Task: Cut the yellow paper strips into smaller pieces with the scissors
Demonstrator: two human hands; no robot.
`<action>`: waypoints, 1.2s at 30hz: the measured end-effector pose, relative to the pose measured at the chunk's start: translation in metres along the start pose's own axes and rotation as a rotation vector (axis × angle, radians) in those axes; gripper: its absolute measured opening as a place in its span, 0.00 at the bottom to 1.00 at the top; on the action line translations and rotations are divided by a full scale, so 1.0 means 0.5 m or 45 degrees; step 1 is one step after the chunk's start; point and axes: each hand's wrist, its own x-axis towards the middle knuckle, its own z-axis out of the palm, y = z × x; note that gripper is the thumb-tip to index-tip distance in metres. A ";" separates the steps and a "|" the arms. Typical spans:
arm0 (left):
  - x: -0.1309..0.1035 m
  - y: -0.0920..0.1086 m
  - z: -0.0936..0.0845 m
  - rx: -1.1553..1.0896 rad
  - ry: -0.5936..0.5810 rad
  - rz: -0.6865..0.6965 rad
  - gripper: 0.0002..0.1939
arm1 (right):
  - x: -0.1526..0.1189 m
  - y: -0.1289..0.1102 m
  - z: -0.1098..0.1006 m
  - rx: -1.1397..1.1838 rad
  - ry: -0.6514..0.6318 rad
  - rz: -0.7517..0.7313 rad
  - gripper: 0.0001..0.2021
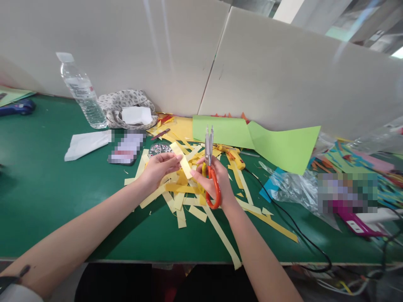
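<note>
Between my two hands is a short pale yellow paper strip point(182, 162), tilted, its upper part pinched by my left hand point(162, 167). The thumb of my right hand point(217, 180) touches its lower end. That same hand also holds scissors point(213, 184) with orange-red handles, their metal blades pointing up and slightly parted. Under both hands lies a loose pile of yellow paper strips point(179, 200), in paler and deeper shades, spread on the green table point(103, 209). Just behind the left fingers sits a round clear dish point(159, 149) of small bits.
A yellow glue gun point(235, 158) with a black cord lies right of the scissors. Green paper sheets point(283, 144) lean along the back wall. To the left stand a water bottle point(82, 92), a patterned cloth pouch point(126, 102) and a phone point(127, 147). Clear plastic wrap point(299, 193) lies at right.
</note>
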 end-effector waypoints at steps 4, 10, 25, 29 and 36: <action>-0.004 0.002 0.004 0.013 0.072 0.191 0.08 | -0.002 0.004 -0.002 -0.454 0.124 -0.210 0.17; -0.012 0.005 0.012 0.120 0.168 0.394 0.08 | -0.004 0.007 0.008 -0.766 0.064 -0.364 0.23; -0.022 -0.003 0.024 0.146 0.008 0.181 0.07 | -0.001 -0.009 0.016 0.103 0.009 -0.042 0.10; -0.017 -0.004 0.022 0.029 -0.050 0.090 0.08 | 0.001 -0.010 0.015 0.142 0.037 -0.026 0.10; -0.011 -0.011 0.017 -0.020 -0.140 -0.002 0.09 | -0.004 -0.004 0.016 0.107 0.054 -0.022 0.11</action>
